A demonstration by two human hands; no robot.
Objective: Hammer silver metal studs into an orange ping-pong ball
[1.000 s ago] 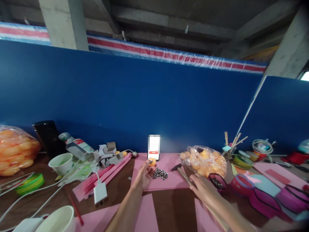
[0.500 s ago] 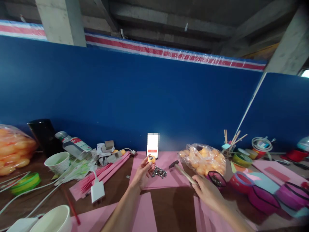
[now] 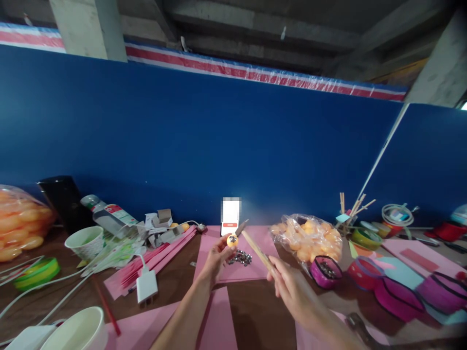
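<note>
Between the thumb and fingers of my left hand point(image 3: 219, 255) is an orange ping-pong ball point(image 3: 231, 241) with small dark, shiny pieces on its top. My right hand point(image 3: 290, 284) is closed round the wooden handle of a hammer point(image 3: 257, 249). The hammer's dark head is up just above and right of the ball, apart from it as far as I can see. A heap of small shiny metal pieces point(image 3: 241, 258), too small to name surely, lies below the ball on a pink sheet point(image 3: 226, 276).
A phone point(image 3: 230, 214) stands against the blue wall behind the ball. To the right are a clear bag of orange balls point(image 3: 310, 240) and a purple bowl point(image 3: 325, 273) of small pieces. Cables, a white charger point(image 3: 147, 287) and pink strips point(image 3: 153, 260) lie left.
My right hand has lifted the hammer off the pink sheet and brought it left, its head now near the ball. My left hand with the ball has shifted slightly right.
</note>
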